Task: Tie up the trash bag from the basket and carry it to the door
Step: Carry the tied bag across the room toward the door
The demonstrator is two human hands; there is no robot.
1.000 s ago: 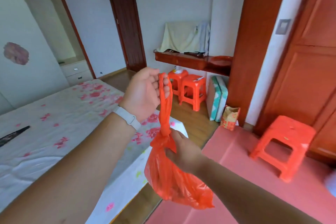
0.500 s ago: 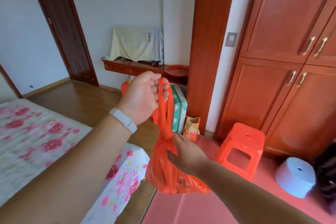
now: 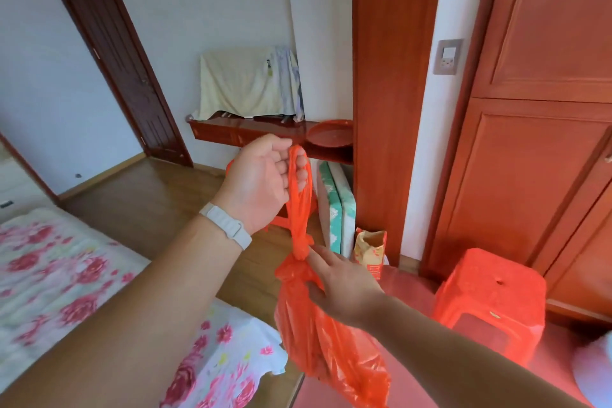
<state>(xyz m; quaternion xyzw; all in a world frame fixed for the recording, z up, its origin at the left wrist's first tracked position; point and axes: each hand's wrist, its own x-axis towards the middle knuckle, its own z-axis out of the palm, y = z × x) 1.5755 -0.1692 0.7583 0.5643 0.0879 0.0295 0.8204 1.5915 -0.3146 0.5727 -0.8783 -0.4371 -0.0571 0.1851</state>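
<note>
An orange plastic trash bag point(image 3: 326, 338) hangs in the air at the middle of the head view, its neck pulled into a knot. My left hand point(image 3: 261, 179), with a white band on the wrist, grips the bag's twisted handles above the knot. My right hand point(image 3: 341, 285) rests against the bag just under the knot, fingers loosely spread on the plastic. A dark brown door point(image 3: 116, 53) stands closed at the back left, beyond a stretch of wooden floor.
A bed with a flowered sheet point(image 3: 56, 278) fills the lower left. A wall shelf point(image 3: 251, 132) with a cloth-covered object hangs behind the bag. A red plastic stool point(image 3: 493, 298) stands on a red mat at right, before wooden wardrobe doors point(image 3: 543, 149). A paper bag point(image 3: 371, 252) leans near the pillar.
The view has kept turning right, away from the bed. My right hand's fingers have loosened on the bag below the knot. My left hand still holds the handles.
</note>
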